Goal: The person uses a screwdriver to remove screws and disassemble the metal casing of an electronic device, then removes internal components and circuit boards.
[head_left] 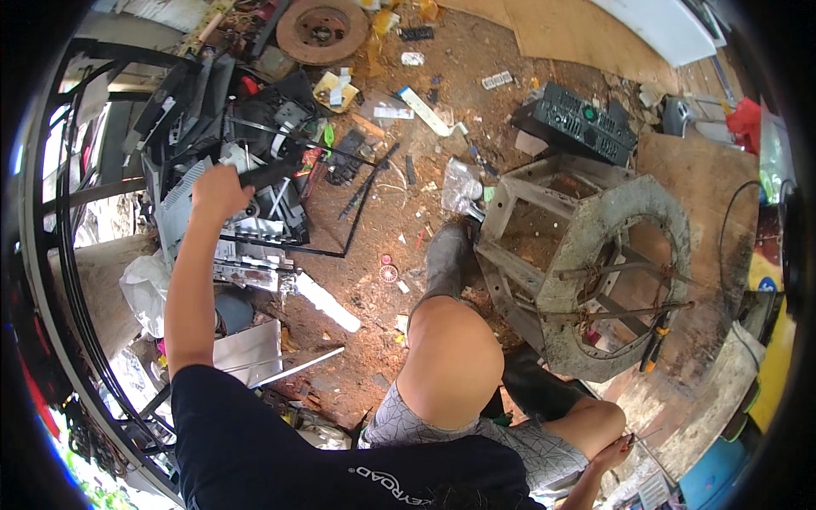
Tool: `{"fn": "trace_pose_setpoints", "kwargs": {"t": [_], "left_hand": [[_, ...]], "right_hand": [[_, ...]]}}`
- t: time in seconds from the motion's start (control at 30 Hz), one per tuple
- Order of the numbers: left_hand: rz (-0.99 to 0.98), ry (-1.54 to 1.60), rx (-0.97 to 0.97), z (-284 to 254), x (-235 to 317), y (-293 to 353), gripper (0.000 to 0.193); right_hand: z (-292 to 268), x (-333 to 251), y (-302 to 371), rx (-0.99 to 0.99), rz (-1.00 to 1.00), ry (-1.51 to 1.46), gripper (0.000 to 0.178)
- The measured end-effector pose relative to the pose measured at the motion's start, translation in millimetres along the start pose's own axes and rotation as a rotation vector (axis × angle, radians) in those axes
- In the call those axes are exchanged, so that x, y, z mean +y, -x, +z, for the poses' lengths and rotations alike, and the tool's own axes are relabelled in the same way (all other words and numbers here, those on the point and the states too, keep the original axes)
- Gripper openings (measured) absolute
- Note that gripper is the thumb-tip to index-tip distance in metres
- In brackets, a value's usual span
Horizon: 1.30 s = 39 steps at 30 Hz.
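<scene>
1. the left hand [221, 194] is at upper left, over a heap [200, 106] of dark scrap on the dirt floor [393, 229]. its fingers look curled tight around the near end of a black bar [274, 172].
2. the bar points rightward from that fist, among the scrap; whether it is loose or caught, i cannot tell.
3. it looks stiff, fairly light and perhaps slippery; a full grip around the thick part should suit it.
4. a grey panel [176, 204] sits just beside the left hand. it seems thin and rigid, with edges that could cut; opposite edges, held flat, look safest.
5. a thin black frame [361, 204] lies to the bar's right. it probably twists easily, so a corner is the firmer hold.
6. the right hand [614, 455] is at lower right, beside the bent right knee [599, 421], fingers apparently closed on a thin tool [648, 435]. the tool seems light and stiff, best held by its thicker end.
</scene>
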State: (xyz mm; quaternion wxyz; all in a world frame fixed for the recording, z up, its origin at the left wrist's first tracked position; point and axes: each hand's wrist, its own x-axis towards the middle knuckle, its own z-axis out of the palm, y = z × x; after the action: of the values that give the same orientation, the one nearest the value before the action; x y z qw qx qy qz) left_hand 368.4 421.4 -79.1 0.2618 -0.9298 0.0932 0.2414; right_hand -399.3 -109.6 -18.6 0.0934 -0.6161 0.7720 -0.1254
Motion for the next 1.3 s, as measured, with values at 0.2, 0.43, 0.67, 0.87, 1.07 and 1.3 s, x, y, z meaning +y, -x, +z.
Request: {"fn": "trace_pose_setpoints", "kwargs": {"t": [0.2, 0.43, 0.67, 0.87, 1.07, 1.3], "left_hand": [[-0.100, 0.317, 0.004, -35, -31, 56, 0.057], [-0.273, 0.353, 0.475, -129, -80, -11, 0.077], [0.543, 0.601, 0.747, -187, 126, -26, 0.075], [0.677, 0.745, 0.551, -166, 370, -36, 0.078], [0.745, 0.651, 0.539, -201, 479, -59, 0.074], [0.710, 0.356, 0.425, -226, 494, -87, 0.079]], "right_hand": [[-2, -17, 15, 0.153, -0.045, 0.062, 0.062], [-17, 41, -4, 0.219, -0.063, 0.009, 0.055], [-40, 2, 60, 0.177, 0.052, -0.251, 0.045], [-20, -26, 83, 0.132, -0.132, -0.443, 0.050], [-9, -23, 81, 0.087, -0.158, -0.573, 0.050], [-5, -12, 75, 0.051, -0.080, -0.585, 0.049]]}}
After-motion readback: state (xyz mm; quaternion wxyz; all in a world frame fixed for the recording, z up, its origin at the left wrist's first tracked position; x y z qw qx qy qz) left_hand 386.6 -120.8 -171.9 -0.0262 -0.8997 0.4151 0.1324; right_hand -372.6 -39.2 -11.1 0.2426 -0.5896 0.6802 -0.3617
